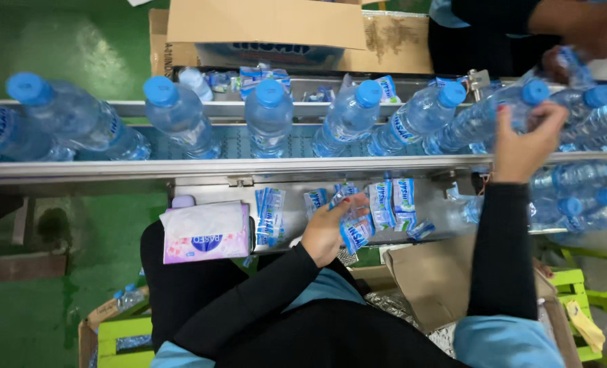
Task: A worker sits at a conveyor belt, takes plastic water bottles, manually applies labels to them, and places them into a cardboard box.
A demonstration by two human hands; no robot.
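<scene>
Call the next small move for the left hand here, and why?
Probably lift one label sleeve from the tray up to the bottle. The left hand already pinches a sleeve, and the right hand grips a capped bottle on the conveyor that seems unlabelled.

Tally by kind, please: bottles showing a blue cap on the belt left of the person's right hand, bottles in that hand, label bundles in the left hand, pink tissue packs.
Bottles showing a blue cap, left of the right hand: 5
Held bottle in the right hand: 1
Label bundle in the left hand: 1
Pink tissue pack: 1
Total: 8
</scene>
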